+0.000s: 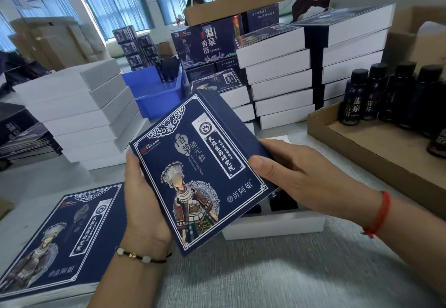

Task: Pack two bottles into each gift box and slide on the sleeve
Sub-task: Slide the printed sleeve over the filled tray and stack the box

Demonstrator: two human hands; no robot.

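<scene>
— Both hands sit closest to me, and between them I hold the sleeve [200, 170] up off the counter [277, 271]. Left hand [142, 201] curls round its near-left edge, right hand [296, 182] clamps its right side, thumb on the printed face.

— Where is the box it goes on?

— Directly under the sleeve: the white gift box [272, 225] lies on the counter, open, with two dark bottle caps [282, 202] just showing below the sleeve's right corner. So I judge both bottles are in.

— What worries you?

— Alignment. The sleeve is tilted against the box, so if I push it on at this angle a corner could catch the box wall and crease the card. My right thumb pressing the face could also flatten the sleeve's mouth, and then it jams.

— Anything else?

— I can't tell whether the bottles sit fully down; a proud cap would snag the sleeve. The stack of flat sleeves [58, 242] lies just left of the sleeve, near my left wrist, and a swing could shove it. The spare bottles [383, 95] stand in the cardboard tray [362, 143] well to the right of the sleeve.
</scene>
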